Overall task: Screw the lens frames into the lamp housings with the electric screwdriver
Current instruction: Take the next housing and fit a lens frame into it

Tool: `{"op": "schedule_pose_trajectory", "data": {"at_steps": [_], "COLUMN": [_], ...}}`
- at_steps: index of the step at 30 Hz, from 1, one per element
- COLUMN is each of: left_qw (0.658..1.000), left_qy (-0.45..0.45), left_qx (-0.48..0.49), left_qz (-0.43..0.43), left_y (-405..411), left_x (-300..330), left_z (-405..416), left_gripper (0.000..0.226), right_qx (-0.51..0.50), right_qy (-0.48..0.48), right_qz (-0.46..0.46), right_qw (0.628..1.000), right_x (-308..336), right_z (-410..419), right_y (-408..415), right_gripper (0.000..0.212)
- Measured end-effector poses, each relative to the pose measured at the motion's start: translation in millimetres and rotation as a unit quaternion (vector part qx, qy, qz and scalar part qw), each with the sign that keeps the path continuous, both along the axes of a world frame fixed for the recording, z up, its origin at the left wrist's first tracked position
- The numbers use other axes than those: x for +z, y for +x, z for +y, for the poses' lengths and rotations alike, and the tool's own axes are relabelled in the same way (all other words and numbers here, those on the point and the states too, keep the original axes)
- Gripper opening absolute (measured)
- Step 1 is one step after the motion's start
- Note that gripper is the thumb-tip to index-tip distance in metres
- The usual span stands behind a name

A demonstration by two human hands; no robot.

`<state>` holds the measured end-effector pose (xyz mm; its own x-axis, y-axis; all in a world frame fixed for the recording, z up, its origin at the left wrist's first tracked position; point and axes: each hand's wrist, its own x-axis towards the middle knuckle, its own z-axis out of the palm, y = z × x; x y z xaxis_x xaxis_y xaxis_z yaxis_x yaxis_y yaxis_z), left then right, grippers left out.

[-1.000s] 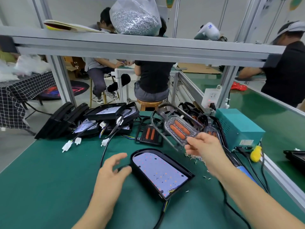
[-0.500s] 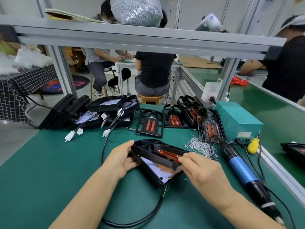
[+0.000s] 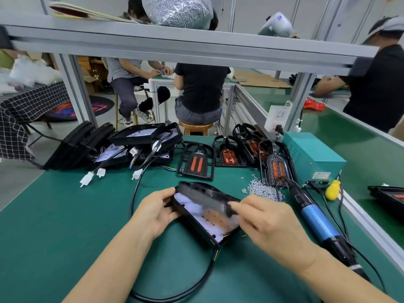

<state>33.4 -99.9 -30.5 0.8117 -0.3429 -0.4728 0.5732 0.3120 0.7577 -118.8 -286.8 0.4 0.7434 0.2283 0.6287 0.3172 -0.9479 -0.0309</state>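
A black lamp housing (image 3: 196, 231) with a white LED board lies on the green mat in front of me. My left hand (image 3: 156, 212) grips its left end. A black lens frame (image 3: 205, 196), blurred by motion, sits tilted over the housing's top, and my right hand (image 3: 266, 224) pinches its right edge. The blue electric screwdriver (image 3: 317, 221) lies on the mat to the right, untouched. A heap of small silver screws (image 3: 263, 190) is just beyond my right hand.
Several lens frames with orange inserts (image 3: 197, 164) lie in a row behind the housing. More black housings with cables (image 3: 131, 147) are stacked at the back left. A teal power box (image 3: 312, 156) stands at the right. A black cable (image 3: 175, 294) loops toward me.
My right hand brought a lens frame from the back row down onto the housing. My left hand closed on the housing's left end. The frame now lies lower over the board.
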Motion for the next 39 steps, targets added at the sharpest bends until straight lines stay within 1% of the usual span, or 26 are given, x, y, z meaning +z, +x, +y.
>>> {"op": "schedule_pose_trajectory", "data": {"at_steps": [2, 3, 4, 5, 6, 7, 8, 9, 10, 12, 14, 16, 20, 23, 26, 29, 30, 34, 37, 39], "left_qw": [1.0, 1.0, 1.0, 1.0, 1.0, 1.0, 1.0, 1.0, 1.0, 0.999, 0.998, 0.998, 0.994, 0.992, 0.992, 0.993, 0.993, 0.992, 0.992, 0.992], "left_qy": [0.002, 0.006, 0.008, 0.01, 0.012, 0.014, 0.014, 0.009, -0.005, -0.039, -0.063, -0.066, -0.083, -0.104, -0.109, -0.112, -0.113, -0.108, -0.087, -0.086], "left_qx": [0.003, 0.002, -0.002, -0.007, -0.015, -0.022, -0.026, -0.028, -0.027, -0.014, -0.003, 0.013, 0.063, 0.052, 0.024, 0.007, 0.008, 0.011, 0.003, 0.0], "left_qz": [-0.008, -0.013, -0.015, -0.015, -0.012, -0.009, -0.005, -0.002, 0.003, 0.01, 0.01, 0.006, -0.016, -0.045, -0.066, -0.036, -0.029, -0.058, -0.088, -0.09], "left_y": [0, 0, 0, -1, -1, -1, -2, -2, -2, -3, -6, -9, -11, -13, -13, -13, -14, -17, -20, -20], "left_x": [-1, -1, 0, 1, 2, 3, 4, 4, 4, 3, 3, 4, 4, 6, 10, 6, 4, -2, -3, -4], "left_z": [0, 1, 1, 2, 3, 4, 5, 6, 7, 8, 8, 7, 2, 5, 12, 15, 14, 11, 10, 11], "left_gripper": [0.019, 0.02, 0.022, 0.025, 0.027, 0.028, 0.029, 0.029, 0.028, 0.032, 0.039, 0.037, 0.035, 0.037, 0.036, 0.032, 0.031, 0.04, 0.043, 0.044], "right_qx": [-0.017, -0.036, -0.055, -0.064, -0.065, -0.068, -0.072, -0.077, -0.081, -0.08, -0.075, -0.072, -0.087, -0.11, -0.129, -0.155, -0.164, -0.189, -0.217, -0.245], "right_qy": [0.144, 0.229, 0.321, 0.417, 0.506, 0.575, 0.623, 0.654, 0.673, 0.694, 0.703, 0.706, 0.695, 0.688, 0.663, 0.642, 0.631, 0.563, 0.44, 0.37], "right_qz": [-0.006, 0.0, 0.018, 0.049, 0.084, 0.117, 0.146, 0.169, 0.191, 0.226, 0.242, 0.242, 0.249, 0.238, 0.23, 0.228, 0.232, 0.246, 0.256, 0.242], "right_qw": [0.989, 0.973, 0.945, 0.905, 0.856, 0.807, 0.765, 0.733, 0.71, 0.679, 0.664, 0.662, 0.669, 0.677, 0.701, 0.716, 0.722, 0.766, 0.833, 0.863], "right_x": [7, 11, 16, 22, 26, 29, 30, 30, 28, 24, 20, 17, 10, 4, -2, -8, -9, -9, -8, -12], "right_z": [1, 2, 3, 3, 2, 2, 2, 3, 4, 8, 10, 13, 21, 19, 16, 16, 16, 12, 8, 4], "right_y": [1, 2, 4, 7, 10, 12, 12, 11, 8, -1, -9, -14, -12, -3, 5, 10, 11, 13, 14, 15], "right_gripper": [0.013, 0.017, 0.023, 0.026, 0.029, 0.032, 0.033, 0.032, 0.03, 0.021, 0.019, 0.019, 0.02, 0.018, 0.011, 0.022, 0.022, 0.025, 0.033, 0.041]}}
